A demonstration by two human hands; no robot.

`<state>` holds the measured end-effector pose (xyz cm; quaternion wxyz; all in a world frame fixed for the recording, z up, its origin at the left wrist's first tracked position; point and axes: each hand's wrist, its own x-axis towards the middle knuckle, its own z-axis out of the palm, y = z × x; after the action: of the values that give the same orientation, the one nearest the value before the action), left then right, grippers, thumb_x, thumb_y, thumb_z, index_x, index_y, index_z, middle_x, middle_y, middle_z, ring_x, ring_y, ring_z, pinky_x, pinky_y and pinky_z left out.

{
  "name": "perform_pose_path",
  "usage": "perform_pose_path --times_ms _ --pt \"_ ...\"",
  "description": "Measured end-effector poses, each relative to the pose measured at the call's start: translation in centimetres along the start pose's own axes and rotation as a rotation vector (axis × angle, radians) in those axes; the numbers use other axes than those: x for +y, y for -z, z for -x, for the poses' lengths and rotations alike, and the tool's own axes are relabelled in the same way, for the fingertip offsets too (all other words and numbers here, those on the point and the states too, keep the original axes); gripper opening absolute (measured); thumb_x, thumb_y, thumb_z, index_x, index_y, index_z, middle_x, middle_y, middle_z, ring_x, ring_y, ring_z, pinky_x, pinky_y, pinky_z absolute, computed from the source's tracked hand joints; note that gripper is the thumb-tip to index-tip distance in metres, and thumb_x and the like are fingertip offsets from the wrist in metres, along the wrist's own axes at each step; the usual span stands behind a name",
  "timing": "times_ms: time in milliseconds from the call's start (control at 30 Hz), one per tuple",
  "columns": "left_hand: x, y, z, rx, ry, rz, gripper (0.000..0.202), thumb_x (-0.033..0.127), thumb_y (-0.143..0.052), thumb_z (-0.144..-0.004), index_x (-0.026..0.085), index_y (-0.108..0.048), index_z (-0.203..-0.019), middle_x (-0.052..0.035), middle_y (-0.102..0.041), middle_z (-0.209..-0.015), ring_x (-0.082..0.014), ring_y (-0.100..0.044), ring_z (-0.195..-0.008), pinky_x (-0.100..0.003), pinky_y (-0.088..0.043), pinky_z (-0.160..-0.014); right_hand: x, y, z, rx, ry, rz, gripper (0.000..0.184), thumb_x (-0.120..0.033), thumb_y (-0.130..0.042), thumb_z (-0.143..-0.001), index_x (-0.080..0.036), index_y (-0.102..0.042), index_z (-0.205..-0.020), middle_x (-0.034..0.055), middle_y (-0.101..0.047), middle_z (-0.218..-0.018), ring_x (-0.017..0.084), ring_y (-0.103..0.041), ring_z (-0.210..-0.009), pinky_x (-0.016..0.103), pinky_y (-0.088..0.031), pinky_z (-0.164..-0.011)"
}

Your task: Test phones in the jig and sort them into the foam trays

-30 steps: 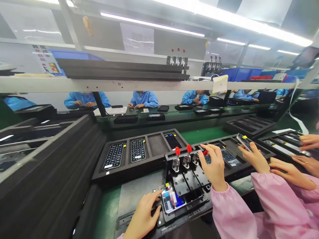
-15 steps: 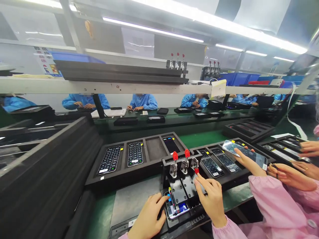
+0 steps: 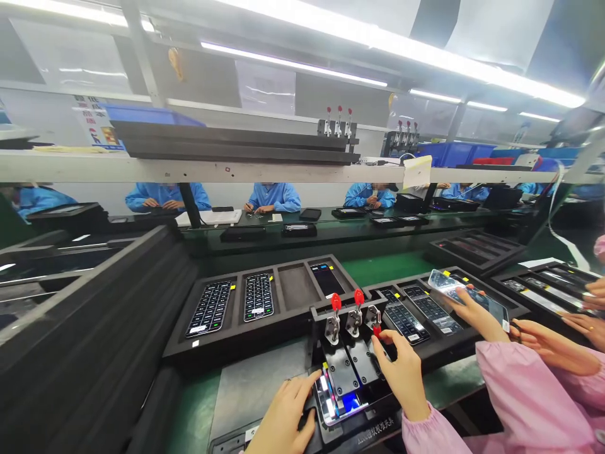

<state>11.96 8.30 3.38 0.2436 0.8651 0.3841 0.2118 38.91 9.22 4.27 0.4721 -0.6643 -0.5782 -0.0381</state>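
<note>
In the head view, a black clamp fixture with red-tipped toggle levers stands in front of me. A phone with a lit screen lies in its left slot, partly covered by a black pressing plate. My left hand rests at the phone's left edge, index finger stretched along it and thumb apart by the fixture's side. At the rightmost lever, my right hand has thumb and forefinger closed around the lowered red tip. The other two levers point up.
Behind the fixture sits a foam tray with phones. Another phone tray is to the right, where a co-worker's hand holds a phone. A tall foam stack borders the left. A shelf beam crosses above.
My left index finger has shifted off the screen to the phone's edge, and the screen picture differs. My right fingers have shifted slightly on the lever tip. The camera view moved a little.
</note>
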Motion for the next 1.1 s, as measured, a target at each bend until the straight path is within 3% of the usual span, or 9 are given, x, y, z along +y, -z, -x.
perform_pose_path --times_ms 367,533,1100 --pt "0.06 -0.04 0.03 0.000 -0.005 -0.029 0.064 0.009 -0.045 -0.077 0.032 -0.027 -0.135 -0.0009 -0.055 -0.120 -0.0185 -0.052 -0.105 -0.036 -0.037 -0.096 -0.66 0.17 -0.68 -0.042 -0.060 0.005 0.023 -0.044 -0.053 -0.080 -0.021 -0.052 -0.078 0.0006 -0.061 -0.076 0.017 -0.058 -0.073 0.030 -0.042 -0.074" --pt "-0.02 -0.16 0.18 -0.004 0.004 -0.041 0.062 0.011 -0.044 -0.080 0.032 -0.026 -0.135 -0.0022 -0.054 -0.123 -0.0194 -0.050 -0.110 -0.042 -0.032 -0.102 -0.65 0.20 -0.69 -0.044 -0.066 0.019 0.022 -0.044 -0.054 -0.080 -0.021 -0.053 -0.078 0.0006 -0.062 -0.077 0.016 -0.059 -0.072 0.029 -0.043 -0.073" --pt "-0.14 -0.25 0.12 0.013 -0.011 -0.061 0.060 0.012 -0.043 -0.081 0.029 -0.027 -0.135 -0.0052 -0.056 -0.118 -0.0211 -0.051 -0.106 -0.043 -0.036 -0.098 -0.41 0.15 -0.86 -0.005 -0.024 0.055 0.027 -0.047 -0.053 -0.080 -0.020 -0.054 -0.079 0.0030 -0.063 -0.077 0.017 -0.060 -0.071 0.030 -0.044 -0.072"
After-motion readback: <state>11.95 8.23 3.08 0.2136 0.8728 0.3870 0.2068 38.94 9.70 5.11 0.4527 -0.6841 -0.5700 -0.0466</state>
